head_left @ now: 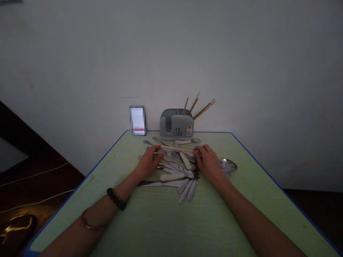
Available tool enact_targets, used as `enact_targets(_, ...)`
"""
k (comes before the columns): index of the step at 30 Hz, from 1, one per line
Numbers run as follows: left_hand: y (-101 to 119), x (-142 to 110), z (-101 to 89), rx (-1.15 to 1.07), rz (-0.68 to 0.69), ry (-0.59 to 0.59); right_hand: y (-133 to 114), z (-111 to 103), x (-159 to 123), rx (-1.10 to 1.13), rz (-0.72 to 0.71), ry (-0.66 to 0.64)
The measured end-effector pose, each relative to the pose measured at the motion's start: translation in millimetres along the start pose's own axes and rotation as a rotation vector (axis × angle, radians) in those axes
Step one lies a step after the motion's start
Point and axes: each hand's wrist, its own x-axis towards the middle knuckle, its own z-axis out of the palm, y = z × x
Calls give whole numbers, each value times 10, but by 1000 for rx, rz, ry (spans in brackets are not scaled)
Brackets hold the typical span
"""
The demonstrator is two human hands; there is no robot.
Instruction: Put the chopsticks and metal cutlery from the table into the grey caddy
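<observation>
While the thumb and fingers of the left hand (149,161) pinch one end of the chopsticks (177,148), those of the right hand (209,162) pinch the other end; the chopsticks lie crosswise between the two hands, over the far part of the cutlery (171,168), though I cannot tell whether they touch it; this is a loose heap of mostly metal pieces, their handles pointing several ways; among them one pale handle (186,162) slants between the hands and another (171,177) lies crosswise nearer the person; nearer again is a knife (160,184), with three metal handles (184,192) fanned out toward the person; just right of the right hand are spoons (229,165), close together; round the left wrist go dark beads (115,199), and a bangle (91,226) sits higher on that forearm; beyond the heap, a pale-handled fork (184,142) lies just before the grey holder (178,123), where more sticks (203,110) lean out of the right compartment; left of it a phone (138,120) stands upright, screen lit but blurred; all this is on a green table (150,228) with a blue rim, set against a pale wall (171,53)
</observation>
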Motion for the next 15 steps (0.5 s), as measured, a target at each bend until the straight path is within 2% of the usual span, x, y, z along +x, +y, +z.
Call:
enact_targets(3, -82, -18, 37, 143, 184, 2, 7, 3, -15, 17, 29, -42)
enact_targets(5, -118, -18, 47, 202, 245, -12, 11, 5, -20, 35, 30, -61)
enact_targets(9, -140, -7, 41, 294, 264, -61, -9, 18, -33, 40, 10, -103)
enact_targets(15, -123, -18, 18, 398, 304, -206, -63, 39, -49, -8, 7, -176)
